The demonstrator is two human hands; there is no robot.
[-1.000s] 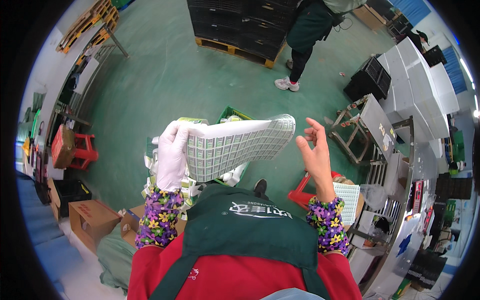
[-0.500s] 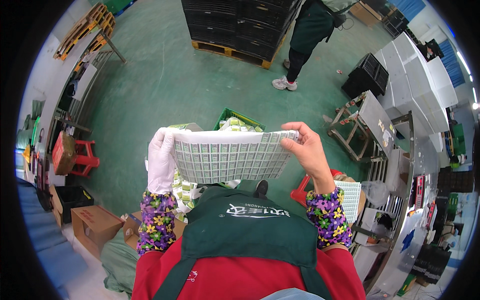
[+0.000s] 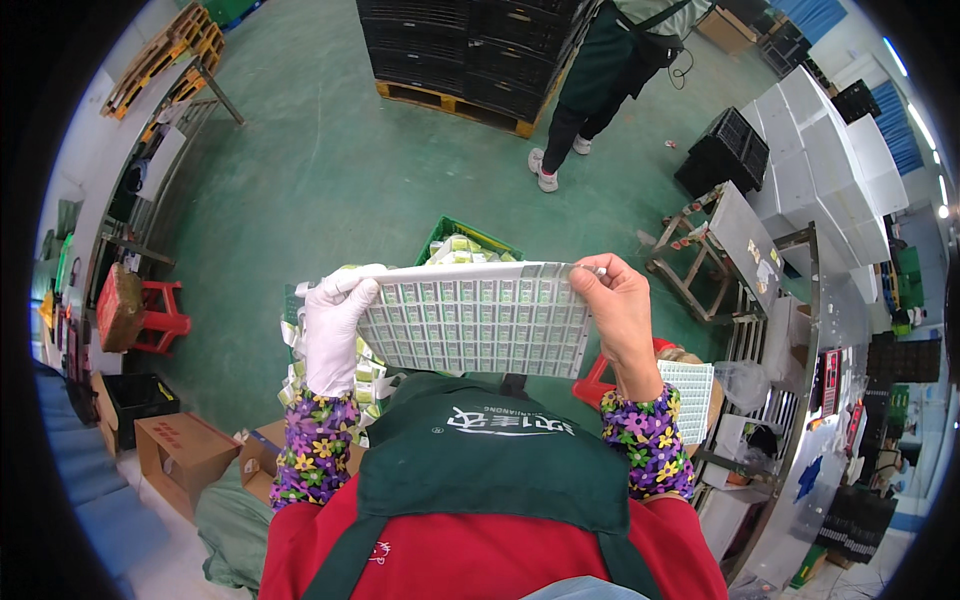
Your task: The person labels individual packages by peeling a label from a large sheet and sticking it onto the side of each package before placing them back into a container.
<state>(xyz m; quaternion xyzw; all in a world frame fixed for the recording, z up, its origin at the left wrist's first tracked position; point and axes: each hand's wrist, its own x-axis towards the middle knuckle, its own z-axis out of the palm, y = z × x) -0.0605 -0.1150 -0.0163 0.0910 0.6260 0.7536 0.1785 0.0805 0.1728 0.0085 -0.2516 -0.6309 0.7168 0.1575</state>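
Note:
A sheet of small green-and-white stickers (image 3: 475,325) is stretched between my two hands in front of my apron, its far edge rolled or folded over to the white backing. My left hand (image 3: 335,325), in a white glove, pinches the sheet's left end. At the far right corner my bare right hand (image 3: 615,305) grips it between thumb and fingers. Beyond the sheet, a green crate (image 3: 470,238) holds several white-and-green packets. More such packets (image 3: 375,385) lie beside my left wrist, partly hidden by it.
Near my right forearm lies another sticker sheet (image 3: 688,400) by a red stool (image 3: 594,382). Open cardboard boxes (image 3: 185,455) sit at the left. Black crates (image 3: 470,50) stand on a pallet ahead, with a person (image 3: 590,100) beside them. A metal table (image 3: 725,240) stands right.
The sheet's far edge has turned less toward me on the right, and my right hand has shifted slightly down along it. The person ahead has stepped left.

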